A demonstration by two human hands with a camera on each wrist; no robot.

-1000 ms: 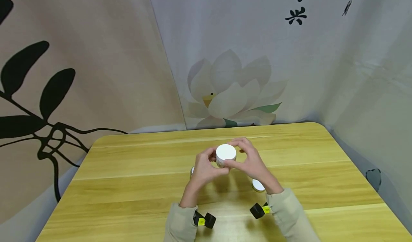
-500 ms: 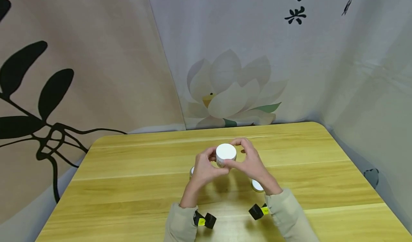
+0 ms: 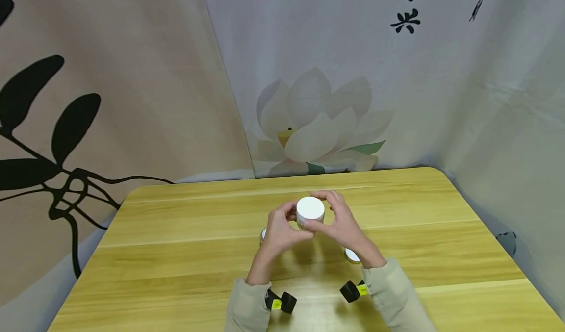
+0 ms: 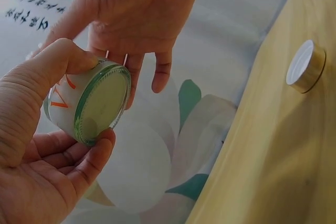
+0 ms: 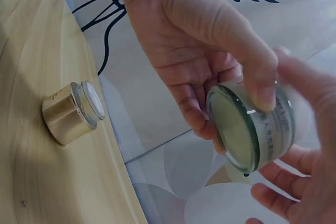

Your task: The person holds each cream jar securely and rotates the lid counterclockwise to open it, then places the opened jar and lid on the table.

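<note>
A small glass jar (image 4: 65,100) with a white lid (image 3: 310,208) is held above the table, its pale green base visible in both wrist views. My left hand (image 3: 281,232) grips the jar's body between thumb and fingers. Around the white lid, my right hand (image 3: 341,225) has its thumb on the near side and fingers on the far side. In the right wrist view the right thumb is blurred. Orange letters show on the jar in the left wrist view. The jar's contents cannot be made out.
A gold jar (image 5: 68,114) stands on the wooden table (image 3: 185,253), partly hidden behind the left hand in the head view. A gold lid (image 4: 310,72), white inside, lies by the right wrist. Printed curtains (image 3: 176,77) hang behind the table.
The right hand's fingers stood off the lid half a second ago and now lie back against its far side. Left hand and jar have barely moved.
</note>
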